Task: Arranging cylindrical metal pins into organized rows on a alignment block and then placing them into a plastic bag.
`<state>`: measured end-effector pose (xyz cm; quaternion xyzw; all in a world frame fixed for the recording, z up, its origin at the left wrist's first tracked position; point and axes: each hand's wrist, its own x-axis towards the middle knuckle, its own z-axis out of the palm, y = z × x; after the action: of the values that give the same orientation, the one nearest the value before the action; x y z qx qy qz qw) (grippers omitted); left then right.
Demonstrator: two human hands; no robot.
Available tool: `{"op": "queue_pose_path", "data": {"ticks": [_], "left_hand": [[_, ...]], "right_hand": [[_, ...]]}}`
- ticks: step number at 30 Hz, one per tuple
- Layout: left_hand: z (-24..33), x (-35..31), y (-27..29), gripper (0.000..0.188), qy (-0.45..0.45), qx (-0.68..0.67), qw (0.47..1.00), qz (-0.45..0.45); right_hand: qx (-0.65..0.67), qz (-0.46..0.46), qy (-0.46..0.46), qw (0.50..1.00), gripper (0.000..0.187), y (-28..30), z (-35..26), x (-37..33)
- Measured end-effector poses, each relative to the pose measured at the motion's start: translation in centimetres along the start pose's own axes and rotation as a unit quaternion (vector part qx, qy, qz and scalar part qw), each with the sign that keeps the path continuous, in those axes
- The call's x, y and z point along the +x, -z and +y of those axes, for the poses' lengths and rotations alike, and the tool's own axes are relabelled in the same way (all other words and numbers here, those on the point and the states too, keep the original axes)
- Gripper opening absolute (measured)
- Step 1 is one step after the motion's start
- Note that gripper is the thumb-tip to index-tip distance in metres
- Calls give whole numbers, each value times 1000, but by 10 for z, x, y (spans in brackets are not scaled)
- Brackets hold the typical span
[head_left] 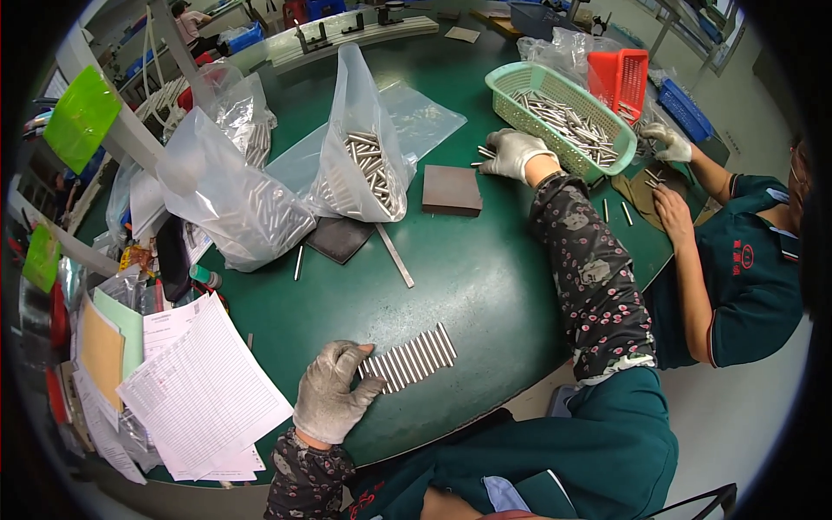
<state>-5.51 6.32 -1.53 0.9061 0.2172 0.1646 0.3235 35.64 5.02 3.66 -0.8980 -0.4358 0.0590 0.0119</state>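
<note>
My left hand, in a worn grey glove, brackets the left end of a row of metal pins between thumb and fingers. The pins lie flat, side by side, in a slightly slanting row on the green table. Reaching far out, my right hand, in a white glove, is beside the light green basket. A few metal pins stick out at its fingertips; the palm side is hidden. Many loose pins fill the basket.
An open plastic bag of pins and another filled bag stand back left. A brown block sits mid-table. Papers cover the left edge. At right, a co-worker's hands handle pins over a cloth, near a red basket.
</note>
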Motion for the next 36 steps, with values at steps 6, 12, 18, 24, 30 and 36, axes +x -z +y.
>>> {"op": "queue_pose_path", "data": {"ticks": [6, 12, 18, 24, 30, 36], "left_hand": [[1, 2, 2, 41, 15, -1, 1000, -13], [2, 6, 0, 39, -1, 20, 1000, 13], [-1, 5, -5, 40, 7, 33, 999, 26], [2, 5, -5, 39, 32, -4, 999, 10], [-1, 3, -5, 37, 29, -9, 999, 15], [-5, 5, -7, 36, 9, -3, 1000, 21]], "right_hand": [[-59, -34, -59, 996, 30, -7, -12, -58], [-20, 23, 58, 998, 28, -25, -34, -169], [120, -14, 123, 985, 35, -40, -65, -208], [94, -58, 272, 956, 75, -27, -56, -201], [98, -79, 283, 951, 73, -43, -70, -202], [127, -56, 264, 955, 60, -43, -72, -206]]}}
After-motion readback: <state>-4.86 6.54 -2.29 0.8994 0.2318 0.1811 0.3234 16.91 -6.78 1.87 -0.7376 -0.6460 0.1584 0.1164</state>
